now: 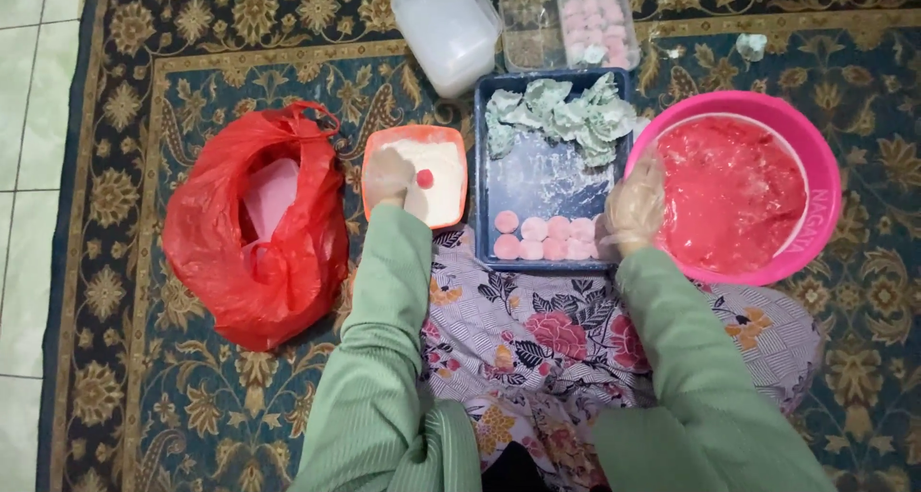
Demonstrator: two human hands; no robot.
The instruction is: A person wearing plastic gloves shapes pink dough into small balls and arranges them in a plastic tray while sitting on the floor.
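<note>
Left hand [389, 177] loosely open in orange tub [369, 156] | pink ball [424, 178] just beside it | right hand [633, 209] open, resting on pink basin [825, 175] rim

soft, even indoor light from above, fairly bright, with no hard shadows; only faint shade sits under the red bag [254, 228] and along the tray [552, 166] walls. the tray floor and the pink basin [739, 185] show pale sheen (mild glare, nothing blown out). the whole frame is slightly soft, fine detail smeared, and the carpet [144, 377] border bends a little toward the edges.
</note>
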